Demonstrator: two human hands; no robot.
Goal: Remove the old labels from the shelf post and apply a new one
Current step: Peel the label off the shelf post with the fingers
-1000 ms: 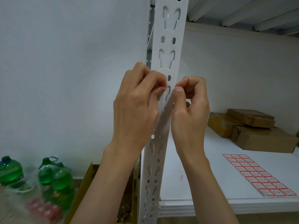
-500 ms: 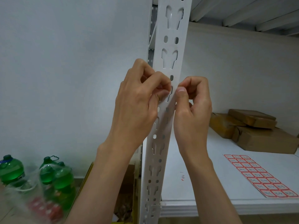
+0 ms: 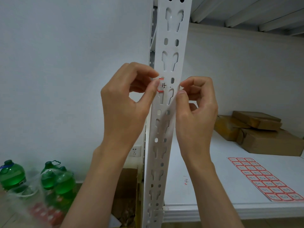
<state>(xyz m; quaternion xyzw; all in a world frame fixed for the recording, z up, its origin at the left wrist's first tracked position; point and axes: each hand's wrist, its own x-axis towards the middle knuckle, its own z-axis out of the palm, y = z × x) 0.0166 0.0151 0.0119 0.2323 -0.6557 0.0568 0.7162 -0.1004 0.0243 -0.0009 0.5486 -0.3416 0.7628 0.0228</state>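
A small label (image 3: 162, 86) with a red border is seen on the white shelf post (image 3: 167, 112), at the left side of its front face, between two keyhole slots. On it some black handwritten marks are seen, perhaps "15", but they cannot be read with certainty. The label is pinched at its left edge between the thumb and forefinger of the left hand (image 3: 125, 104). The right hand (image 3: 195, 111) is held at the right edge of the post; its thumb and forefinger are closed together on a thin clear strip (image 3: 171, 109), probably tape, which hangs down across the post.

Half a second ago the two hands were close together in front of the post and the label was hidden by them; now the hands are apart and the label is uncovered.

On the white shelf (image 3: 213, 186) at the right one sheet of labels (image 3: 264, 180) is laid flat, with red-bordered stickers in three columns; their writing is too small to be read. Behind it three brown paper parcels (image 3: 263, 134) are stacked. At the lower left three green bottles (image 3: 49, 180) are counted, partly behind clear plastic. One wall socket (image 3: 136, 151) is seen on the wall, and one open cardboard box (image 3: 126, 191) beside the post.
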